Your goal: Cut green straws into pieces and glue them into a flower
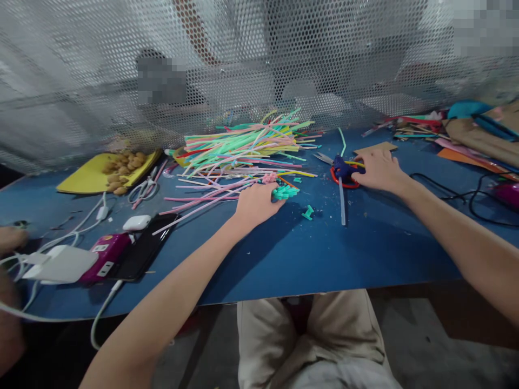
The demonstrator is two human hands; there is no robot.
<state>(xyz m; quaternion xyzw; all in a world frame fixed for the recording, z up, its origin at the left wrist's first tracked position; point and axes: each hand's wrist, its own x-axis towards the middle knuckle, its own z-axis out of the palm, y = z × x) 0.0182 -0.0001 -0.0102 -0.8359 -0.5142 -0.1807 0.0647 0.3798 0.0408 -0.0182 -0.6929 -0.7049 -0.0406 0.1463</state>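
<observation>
My left hand [259, 206] is closed around a bunched teal pipe-cleaner piece [285, 192], whose ridged end sticks out past the thumb. Just behind it lies a small pink pipe-cleaner bunch [269, 178]. On the right, my right hand [381, 168] has its fingers curled on the handle of a dark blue hot glue gun [344, 168]. A translucent glue stick [343, 206] juts from the gun toward me. Scissors [323, 158] with silver blades lie against the gun, and red loops show beneath it. A small teal bent piece [308, 212] rests between my hands.
A large heap of coloured pipe cleaners [247, 141] lies before a perforated metal screen [243, 65]. Left are yellow sheets [87, 175] bearing brown lumps, a phone [144, 251], a purple power strip [106, 258] and cables. Another person's hand [12, 239] shows far left. Black cable [454, 193] lies right.
</observation>
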